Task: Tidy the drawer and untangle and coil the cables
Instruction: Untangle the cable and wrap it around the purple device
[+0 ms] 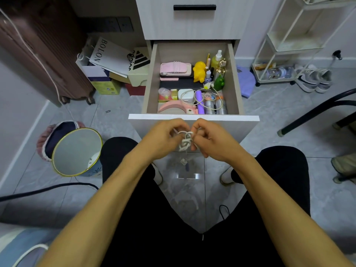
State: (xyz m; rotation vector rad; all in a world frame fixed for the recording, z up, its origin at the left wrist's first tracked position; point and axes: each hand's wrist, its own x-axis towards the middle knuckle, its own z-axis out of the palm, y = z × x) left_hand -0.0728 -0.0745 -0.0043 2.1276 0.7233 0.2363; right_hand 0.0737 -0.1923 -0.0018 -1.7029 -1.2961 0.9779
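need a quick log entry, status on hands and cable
Left hand and right hand both pinch white cable, knotted, in front of open drawer. Nothing in the way.

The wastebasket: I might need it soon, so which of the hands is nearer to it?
Left. The left hand grips the tangled white cable, with the wastebasket out to its left on the floor. The right hand grips the cable's far side, farther away.

Head view, facing down, close over open drawer [193, 117]

Even, soft indoor light, faint shadows, wide-angle bending at the edges, slight blur throughout
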